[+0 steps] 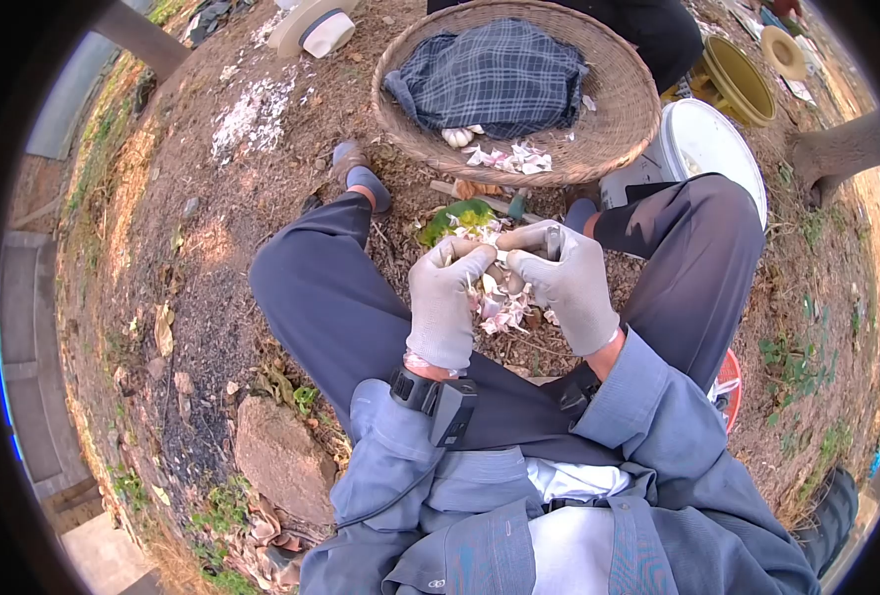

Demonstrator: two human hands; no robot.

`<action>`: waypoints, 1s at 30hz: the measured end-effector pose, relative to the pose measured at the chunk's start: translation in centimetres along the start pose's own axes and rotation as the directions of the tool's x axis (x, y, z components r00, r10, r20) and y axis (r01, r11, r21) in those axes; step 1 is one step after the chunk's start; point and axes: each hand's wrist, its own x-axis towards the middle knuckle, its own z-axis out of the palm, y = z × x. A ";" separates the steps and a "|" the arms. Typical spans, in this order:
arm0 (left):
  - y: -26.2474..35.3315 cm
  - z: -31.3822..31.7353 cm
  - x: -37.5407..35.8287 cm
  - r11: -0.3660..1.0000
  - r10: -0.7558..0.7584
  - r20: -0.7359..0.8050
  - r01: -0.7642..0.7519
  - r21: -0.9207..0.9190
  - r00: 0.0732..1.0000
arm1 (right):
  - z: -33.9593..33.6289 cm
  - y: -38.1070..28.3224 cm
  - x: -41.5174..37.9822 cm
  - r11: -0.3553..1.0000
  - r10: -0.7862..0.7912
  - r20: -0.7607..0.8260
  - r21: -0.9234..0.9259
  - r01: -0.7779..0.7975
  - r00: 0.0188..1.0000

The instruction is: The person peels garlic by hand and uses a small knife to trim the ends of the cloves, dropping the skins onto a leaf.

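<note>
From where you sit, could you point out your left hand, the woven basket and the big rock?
Left hand (444, 309): head view, on the back of the gloved hand.
Woven basket (619, 94): head view, on its bare inner wall, right of the cloth.
Big rock (279, 458): head view, on its upper face.

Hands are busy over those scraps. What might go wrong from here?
The pale piece pinched between the left hand and right hand could slip; among the similar-coloured scraps below, it may be hard to spot.

Garlic pieces lie near the close rim of the basket, so a bump might spill some.
</note>
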 end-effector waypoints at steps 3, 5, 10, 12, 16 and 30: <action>0.0 -0.3 0.1 0.997 -0.028 0.089 0.034 -0.075 0.996 | -0.8 -1.4 -0.1 0.947 0.212 0.057 0.234 -0.220 0.975; 0.2 0.0 -0.2 0.989 -0.037 0.094 0.050 -0.137 0.995 | -1.5 -0.6 0.1 0.878 0.253 0.159 0.376 -0.296 0.954; 0.4 0.1 -0.2 0.965 -0.066 0.146 0.101 -0.243 0.987 | -1.4 0.4 0.1 0.846 0.272 0.149 0.434 -0.310 0.951; 0.1 0.3 0.0 0.994 -0.003 0.075 0.011 -0.104 0.997 | -1.2 0.0 0.1 0.847 0.280 0.145 0.428 -0.315 0.949; -0.2 0.4 0.1 0.998 0.058 0.050 -0.060 0.022 0.997 | -0.5 0.0 0.3 0.940 0.213 -0.012 0.274 -0.201 0.977; 0.6 1.1 -0.8 0.976 0.126 -0.024 -0.120 0.182 0.992 | 0.0 0.0 0.0 0.962 0.147 0.022 0.231 -0.148 0.989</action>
